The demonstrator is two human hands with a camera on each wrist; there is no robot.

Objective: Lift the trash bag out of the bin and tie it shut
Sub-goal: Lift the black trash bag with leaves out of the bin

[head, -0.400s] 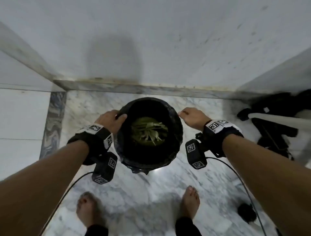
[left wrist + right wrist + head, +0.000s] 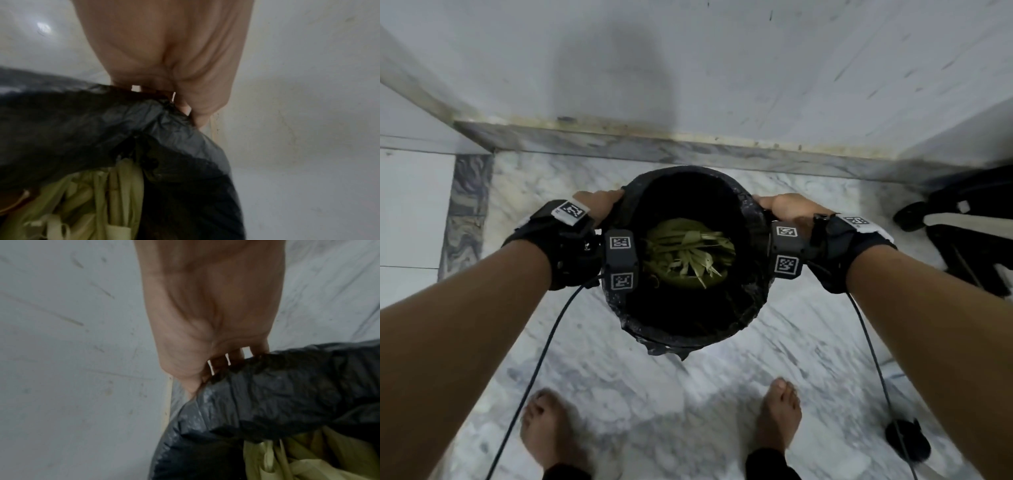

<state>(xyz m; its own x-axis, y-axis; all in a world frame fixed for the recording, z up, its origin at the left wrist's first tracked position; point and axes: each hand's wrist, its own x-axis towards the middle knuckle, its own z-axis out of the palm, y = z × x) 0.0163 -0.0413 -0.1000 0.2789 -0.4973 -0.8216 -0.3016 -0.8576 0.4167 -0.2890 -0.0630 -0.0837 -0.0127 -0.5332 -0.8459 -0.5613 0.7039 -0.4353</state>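
Two hands are gripping the black trash bag [image 2: 688, 318] at opposite sides of its open mouth.

Seen from the head view, the left hand [image 2: 599, 205] is holding the bag's left rim and the right hand [image 2: 787, 209] the right rim, with the mouth lying open and round between them, above the marble floor [image 2: 619, 370] near the base of the wall [image 2: 722, 68]. In the wrist views the fingers [image 2: 186, 107] of the left hand are curling around bunched plastic, and those of the right hand are doing the same on their side. Pale green leaves [image 2: 688, 253] are lying inside the bag. Whether a bin is underneath the plastic cannot be told. Bare feet [image 2: 548, 431] are standing just behind it.
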